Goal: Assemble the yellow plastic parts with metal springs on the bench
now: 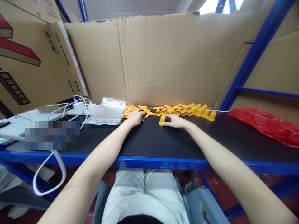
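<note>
My right hand (175, 120) is closed on a yellow flanged plastic cap (162, 120), which stands upright on the black tabletop with its wide rim down. My left hand (135, 117) is at the yellow branched plastic pieces (149, 114), its fingers bent together. Small dark metallic bits (143, 119) show by its fingertips; what it pinches is hidden. Right of the branched pieces, several more yellow caps (183, 110) lie on their sides with open ends toward me. Others, such as a cap (211, 116) at the row's right end, stand rim down.
A clear zip bag (106, 112) lies left of the pieces, beside white chargers (79, 107) and cables. A red plastic bag (263, 124) lies at the right. A cardboard wall (177, 59) closes the back; a blue frame edge (161, 162) runs along the front.
</note>
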Tool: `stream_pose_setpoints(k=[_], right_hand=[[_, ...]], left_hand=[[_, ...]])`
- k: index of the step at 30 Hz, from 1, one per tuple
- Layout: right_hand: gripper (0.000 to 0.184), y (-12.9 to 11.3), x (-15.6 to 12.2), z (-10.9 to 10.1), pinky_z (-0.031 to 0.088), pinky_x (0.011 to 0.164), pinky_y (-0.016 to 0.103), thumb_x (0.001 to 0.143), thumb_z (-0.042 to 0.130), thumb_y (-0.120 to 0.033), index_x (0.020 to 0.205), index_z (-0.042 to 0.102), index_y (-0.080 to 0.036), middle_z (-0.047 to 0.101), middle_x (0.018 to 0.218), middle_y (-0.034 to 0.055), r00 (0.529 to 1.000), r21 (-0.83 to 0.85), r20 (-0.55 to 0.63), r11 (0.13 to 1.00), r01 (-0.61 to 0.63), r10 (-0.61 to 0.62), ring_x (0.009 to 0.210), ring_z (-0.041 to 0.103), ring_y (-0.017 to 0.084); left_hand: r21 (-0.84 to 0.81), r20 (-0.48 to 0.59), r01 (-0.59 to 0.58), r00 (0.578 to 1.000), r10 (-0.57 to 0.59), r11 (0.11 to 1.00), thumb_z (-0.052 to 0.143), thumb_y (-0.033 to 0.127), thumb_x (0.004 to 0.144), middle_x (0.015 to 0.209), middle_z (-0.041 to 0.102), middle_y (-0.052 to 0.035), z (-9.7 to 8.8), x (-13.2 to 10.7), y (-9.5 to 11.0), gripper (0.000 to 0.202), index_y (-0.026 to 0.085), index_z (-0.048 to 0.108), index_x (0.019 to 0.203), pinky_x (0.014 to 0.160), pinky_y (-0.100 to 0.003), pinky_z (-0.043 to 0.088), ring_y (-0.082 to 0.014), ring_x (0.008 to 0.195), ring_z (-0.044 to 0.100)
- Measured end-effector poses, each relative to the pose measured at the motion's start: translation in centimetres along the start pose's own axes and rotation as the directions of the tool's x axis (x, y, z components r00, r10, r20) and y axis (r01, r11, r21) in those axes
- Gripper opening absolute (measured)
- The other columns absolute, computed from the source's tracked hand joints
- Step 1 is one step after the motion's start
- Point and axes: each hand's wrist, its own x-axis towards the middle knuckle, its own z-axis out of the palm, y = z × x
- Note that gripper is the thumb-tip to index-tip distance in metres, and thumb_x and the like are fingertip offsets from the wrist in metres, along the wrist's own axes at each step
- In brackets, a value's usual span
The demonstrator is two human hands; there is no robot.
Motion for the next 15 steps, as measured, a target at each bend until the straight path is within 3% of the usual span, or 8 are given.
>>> stream_pose_setpoints(k=[3, 7, 10, 15], right_hand=[[0.033, 0.2, 0.3, 0.6, 0.043, 0.09, 0.037, 0.075, 0.065, -0.038, 0.098, 0.063, -0.015, 0.065, 0.105, 0.0093, 0.999, 0.059, -0.04, 0.998, 0.009, -0.007, 0.096, 0.06, 0.022], [0.028, 0.3, 0.5, 0.9, 0.043, 0.086, 0.038, 0.075, 0.063, -0.038, 0.091, 0.064, -0.014, 0.065, 0.095, 0.0072, 0.998, 0.086, -0.064, 0.996, 0.03, -0.025, 0.088, 0.059, 0.021], [0.026, 0.2, 0.5, 0.7, 0.043, 0.081, 0.037, 0.074, 0.064, -0.038, 0.086, 0.061, -0.014, 0.064, 0.09, 0.0066, 0.996, 0.038, -0.084, 0.999, 0.03, -0.026, 0.083, 0.058, 0.02], [0.021, -0.1, 0.3, 0.2, 0.042, 0.077, 0.036, 0.075, 0.063, -0.035, 0.08, 0.058, -0.016, 0.062, 0.086, 0.0059, 0.99, -0.087, -0.115, 0.994, 0.068, -0.077, 0.08, 0.057, 0.02]], left_hand=[[-0.024, -0.04, -0.009, 0.999, 0.008, 1.0, 0.042, 0.019, 0.085, 0.117, 0.052, -0.0111, 0.0, 0.2, -0.1, 0.023, 0.021, 0.061, 0.097, 0.091, -0.051, 0.037, -0.0302, 0.111, 0.048], [-0.104, -0.188, 0.062, 0.979, -0.081, 0.993, 0.038, 0.022, 0.089, 0.112, 0.056, -0.01, -0.4, 0.7, -0.4, 0.023, 0.021, 0.06, 0.094, 0.09, -0.044, 0.038, -0.0265, 0.109, 0.05], [-0.187, -0.301, 0.083, 0.944, -0.138, 0.979, 0.035, 0.028, 0.093, 0.107, 0.059, -0.0093, -1.1, 0.6, -0.3, 0.026, 0.02, 0.059, 0.094, 0.086, -0.035, 0.04, -0.0227, 0.104, 0.054], [-0.388, -0.471, -0.008, 0.861, -0.191, 0.922, 0.029, 0.034, 0.095, 0.099, 0.064, -0.0075, -2.4, 0.3, 0.7, 0.03, 0.02, 0.054, 0.103, 0.079, -0.028, 0.042, -0.0175, 0.091, 0.059]])
